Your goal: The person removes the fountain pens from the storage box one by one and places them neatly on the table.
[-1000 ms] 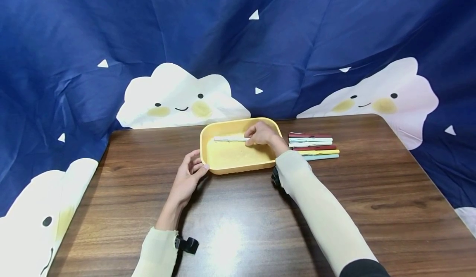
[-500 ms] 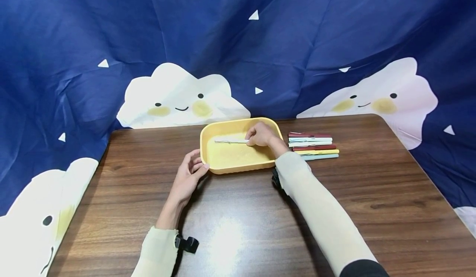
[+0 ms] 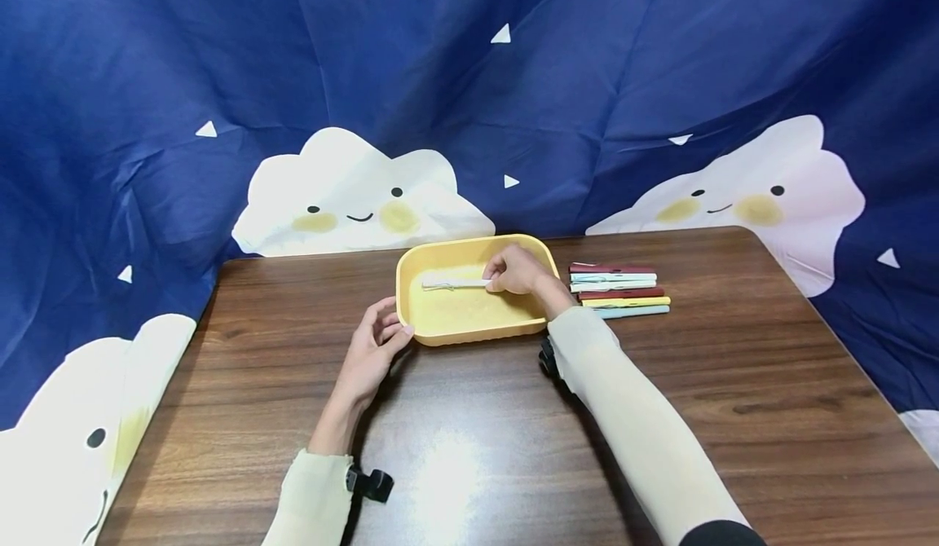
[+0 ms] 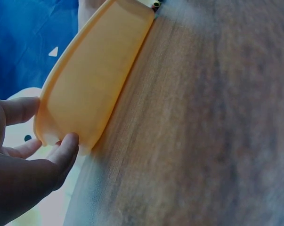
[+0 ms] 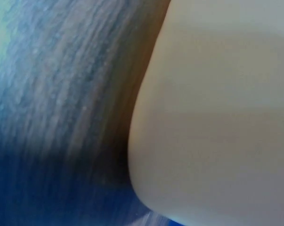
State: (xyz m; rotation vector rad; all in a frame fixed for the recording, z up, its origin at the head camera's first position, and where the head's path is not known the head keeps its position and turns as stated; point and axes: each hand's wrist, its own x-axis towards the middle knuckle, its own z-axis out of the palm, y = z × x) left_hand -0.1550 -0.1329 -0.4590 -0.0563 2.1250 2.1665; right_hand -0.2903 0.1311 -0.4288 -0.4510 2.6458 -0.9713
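A yellow tray (image 3: 480, 336) with rounded corners stands near the table's far edge. My left hand (image 3: 370, 349) holds its near left corner, thumb against the front wall and fingers at the left side. The left wrist view shows that thumb (image 4: 68, 146) touching the outer wall of the tray (image 4: 92, 70). Inside the tray, my right hand (image 3: 516, 269) pinches the right end of a white pen (image 3: 455, 284). The pen lies roughly level from left to right, its clip visible at the left; the fingers cover its right end.
Right of the tray, several pens (image 3: 616, 289) lie side by side: dark red, white, yellow and light blue. They rest on the brown wooden table (image 3: 734, 383). A blue curtain (image 3: 557, 81) with clouds hangs behind. A pale blurred surface (image 5: 212, 117) fills much of the right wrist view.
The white pen has shifted slightly toward me inside the tray, still in the right hand's pinch. My left hand and the tray have stayed in place.
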